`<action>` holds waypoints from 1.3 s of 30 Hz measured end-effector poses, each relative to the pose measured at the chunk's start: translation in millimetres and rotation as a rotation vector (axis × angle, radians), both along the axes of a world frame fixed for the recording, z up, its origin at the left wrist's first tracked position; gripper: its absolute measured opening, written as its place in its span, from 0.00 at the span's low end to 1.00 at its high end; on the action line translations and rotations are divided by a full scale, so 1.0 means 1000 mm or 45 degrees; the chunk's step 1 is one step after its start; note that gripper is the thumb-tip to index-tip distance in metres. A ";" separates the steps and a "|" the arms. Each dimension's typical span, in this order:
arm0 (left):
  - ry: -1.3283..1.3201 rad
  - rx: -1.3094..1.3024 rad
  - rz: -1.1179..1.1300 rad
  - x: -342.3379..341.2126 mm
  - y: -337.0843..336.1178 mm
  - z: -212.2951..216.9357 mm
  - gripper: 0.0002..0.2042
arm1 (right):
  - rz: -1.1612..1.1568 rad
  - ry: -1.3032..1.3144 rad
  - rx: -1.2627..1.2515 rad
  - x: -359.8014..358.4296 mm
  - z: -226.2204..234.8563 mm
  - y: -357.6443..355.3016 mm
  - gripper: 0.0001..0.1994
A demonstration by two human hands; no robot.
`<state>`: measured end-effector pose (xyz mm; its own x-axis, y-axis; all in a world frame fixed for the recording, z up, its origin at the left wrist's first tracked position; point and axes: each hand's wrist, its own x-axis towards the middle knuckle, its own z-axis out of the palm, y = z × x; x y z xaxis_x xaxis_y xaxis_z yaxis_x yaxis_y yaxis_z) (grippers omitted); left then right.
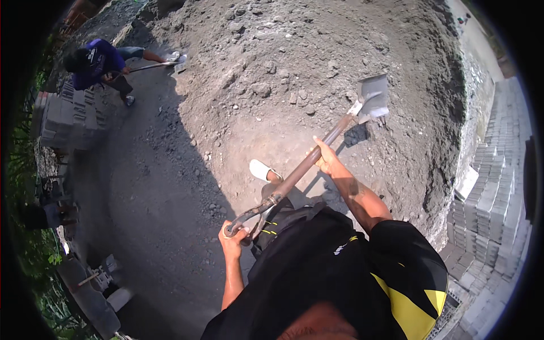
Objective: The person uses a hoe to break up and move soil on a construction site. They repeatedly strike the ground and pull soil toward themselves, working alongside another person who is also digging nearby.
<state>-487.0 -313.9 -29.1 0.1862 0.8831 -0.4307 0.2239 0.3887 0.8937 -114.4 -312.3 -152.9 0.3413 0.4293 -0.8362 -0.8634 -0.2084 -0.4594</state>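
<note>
I hold a shovel (306, 164) slantwise in front of my body. My left hand (231, 241) is closed round the grip at its top end. Farther up and to the right, my right hand (324, 157) wraps the brown shaft about midway along. The grey metal blade (374, 96) points away from me to the right, over the lower slope of a heap of grey, gritty soil (283, 73). No load shows on the blade, and its shadow falls on the ground just below it. My foot in a white shoe (260, 169) stands left of the shaft.
At the far left a co-worker in a purple shirt (99, 59) works with another shovel (153, 66) at the heap's edge. Stacked grey blocks (71, 116) stand near that person. More grey blocks (487, 187) are piled along the right side. Another person (51, 216) shows dimly at the left rim.
</note>
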 end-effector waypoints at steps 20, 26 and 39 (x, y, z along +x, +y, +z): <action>0.746 -0.681 1.695 -0.087 -0.015 -0.077 0.06 | 0.876 0.536 -0.771 -0.313 -0.292 0.146 0.06; 0.636 -0.763 1.595 -0.043 0.139 -0.268 0.05 | 0.603 0.243 -0.640 -0.215 -0.417 0.315 0.07; 0.203 -0.678 1.506 0.158 0.136 -0.342 0.05 | 1.643 -0.624 -0.136 0.055 -0.478 0.373 0.06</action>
